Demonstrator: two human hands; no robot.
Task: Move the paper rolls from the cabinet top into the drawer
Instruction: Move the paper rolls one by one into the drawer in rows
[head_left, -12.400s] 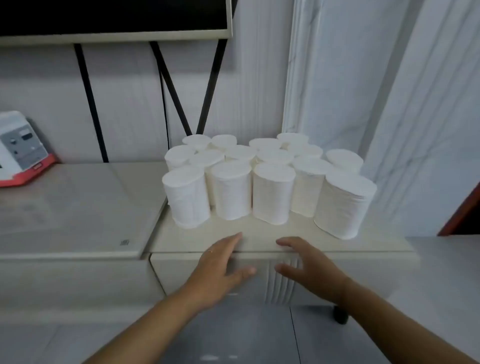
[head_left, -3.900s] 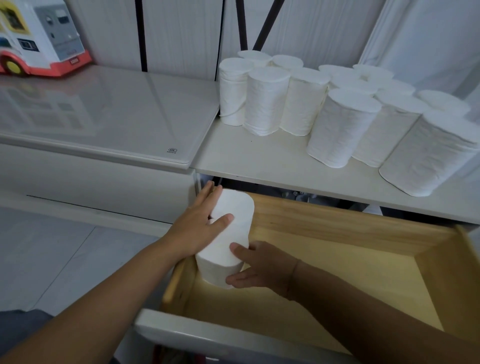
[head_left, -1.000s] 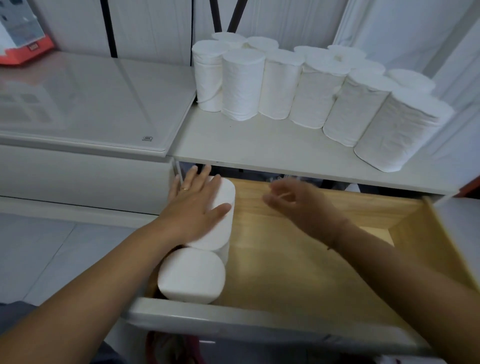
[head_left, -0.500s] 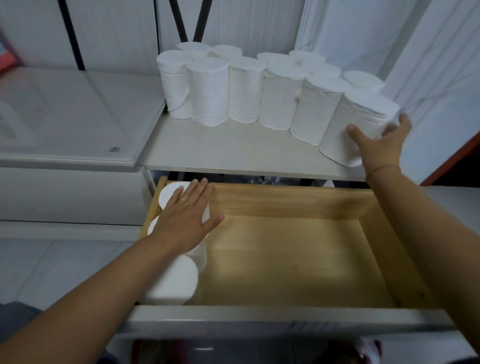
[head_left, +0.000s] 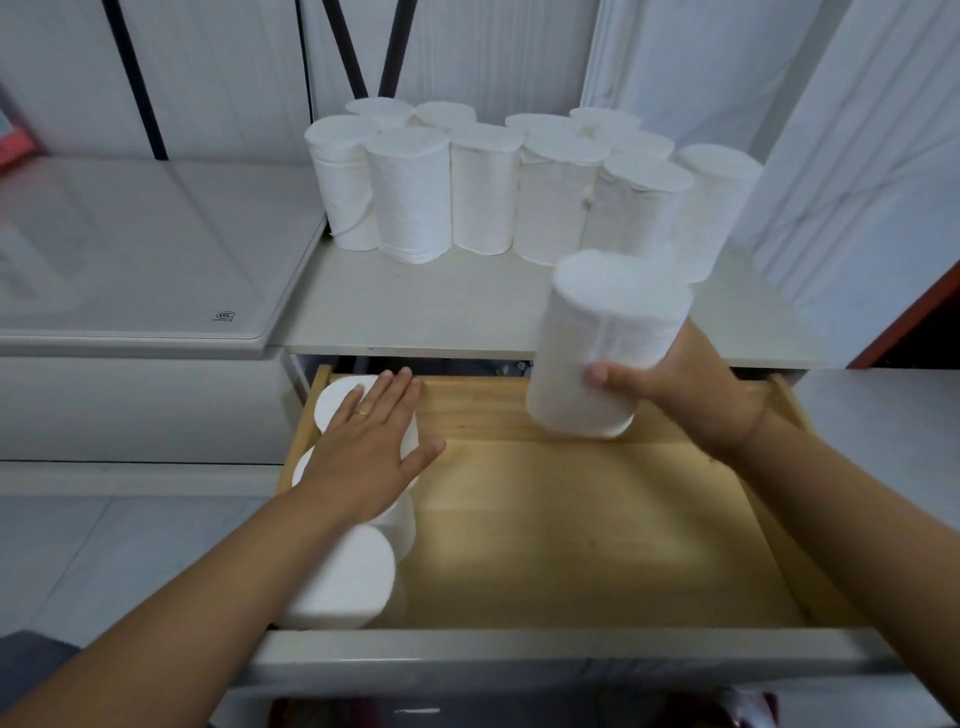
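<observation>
Rolls stand packed on the cabinet top (head_left: 415, 312), a cluster of paper rolls (head_left: 488, 192) still waiting at the back, while the drawer (head_left: 571, 530) below is pulled wide open. The right hand (head_left: 691, 389) carries one roll (head_left: 602, 343) in mid-air over the drawer's back edge, tilted a little, thumb across its front and fingers wrapped round behind, so it is pinched firmly by its side. The left hand (head_left: 369, 447) lies flat, fingers (head_left: 389, 395) spread, on top of the rolls already in the drawer (head_left: 343, 577), which stand in a column against the left wall.

From where I stand, the job is early: a few rolls are in, most are not. The step now is to bring the carried roll down and seat it. I would straighten it upright first, then lower it just beside the stored column, touching it, so that the rows stay tight and the wide bare floor of the drawer fills evenly. The left hand looks useful as a stop, steadying the standing rolls so the newcomer does not knock them over. Soft paper dents easily, so I'd keep the squeeze light and let go only once the base sits flat on the wood.
</observation>
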